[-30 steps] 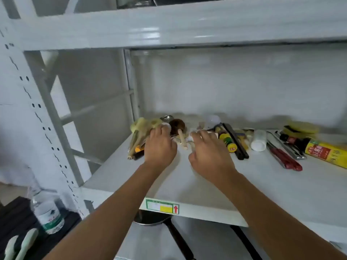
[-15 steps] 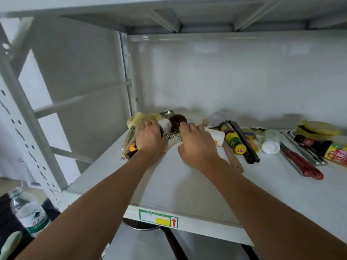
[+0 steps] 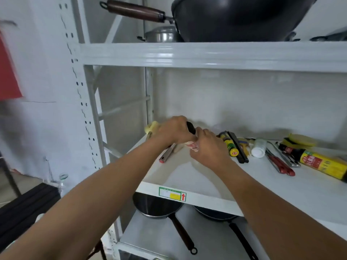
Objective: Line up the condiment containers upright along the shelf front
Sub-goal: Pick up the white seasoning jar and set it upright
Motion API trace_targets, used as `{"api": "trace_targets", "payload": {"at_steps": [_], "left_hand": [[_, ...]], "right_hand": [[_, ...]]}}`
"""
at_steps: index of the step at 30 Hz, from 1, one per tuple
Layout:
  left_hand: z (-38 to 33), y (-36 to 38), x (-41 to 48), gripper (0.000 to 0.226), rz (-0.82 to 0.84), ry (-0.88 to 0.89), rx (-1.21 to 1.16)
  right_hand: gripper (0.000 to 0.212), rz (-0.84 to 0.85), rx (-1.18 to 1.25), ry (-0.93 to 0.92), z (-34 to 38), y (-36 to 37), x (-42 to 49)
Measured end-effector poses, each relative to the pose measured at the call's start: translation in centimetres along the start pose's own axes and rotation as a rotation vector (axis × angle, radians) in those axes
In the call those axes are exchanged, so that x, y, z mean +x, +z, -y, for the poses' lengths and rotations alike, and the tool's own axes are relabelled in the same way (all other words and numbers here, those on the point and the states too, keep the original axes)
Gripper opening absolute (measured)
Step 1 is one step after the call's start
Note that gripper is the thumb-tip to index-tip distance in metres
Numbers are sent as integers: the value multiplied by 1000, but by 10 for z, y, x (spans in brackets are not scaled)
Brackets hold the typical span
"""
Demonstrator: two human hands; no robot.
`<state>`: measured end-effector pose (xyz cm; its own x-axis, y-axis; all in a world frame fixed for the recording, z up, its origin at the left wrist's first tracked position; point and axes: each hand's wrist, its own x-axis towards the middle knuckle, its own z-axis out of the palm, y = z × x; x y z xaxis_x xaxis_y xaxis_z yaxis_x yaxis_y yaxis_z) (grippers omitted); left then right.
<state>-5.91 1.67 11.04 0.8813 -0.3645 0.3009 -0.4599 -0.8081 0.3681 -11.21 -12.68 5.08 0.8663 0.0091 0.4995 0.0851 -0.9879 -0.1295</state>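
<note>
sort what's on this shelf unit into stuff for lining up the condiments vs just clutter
For the job: dark-capped bottle gripped by left hand and right hand, green-yellow bottle, white jar, big yellow bottle.
Lying about: red-handled tools, sponges, wok, pans.

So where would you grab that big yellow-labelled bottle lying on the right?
Probably around the wide body of the yellow-labelled bottle, coming from above: it lies on its side with nothing over it, and its dark neck is thinner, giving less hold.
</note>
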Motion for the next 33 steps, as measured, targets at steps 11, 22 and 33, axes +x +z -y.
{"api": "trace_targets", "payload": {"at_steps": [11, 22, 33], "left_hand": [[-10, -16, -26, 62, 405, 360, 56], [-4, 32, -26, 75, 422, 336, -363], [30, 128, -53, 51, 249, 30, -1199]], "right_hand": [[51, 71, 257, 183, -2, -15, -62], [60, 120, 464, 340, -21, 14, -84], [63, 16, 577, 303, -33, 25, -79]]}}
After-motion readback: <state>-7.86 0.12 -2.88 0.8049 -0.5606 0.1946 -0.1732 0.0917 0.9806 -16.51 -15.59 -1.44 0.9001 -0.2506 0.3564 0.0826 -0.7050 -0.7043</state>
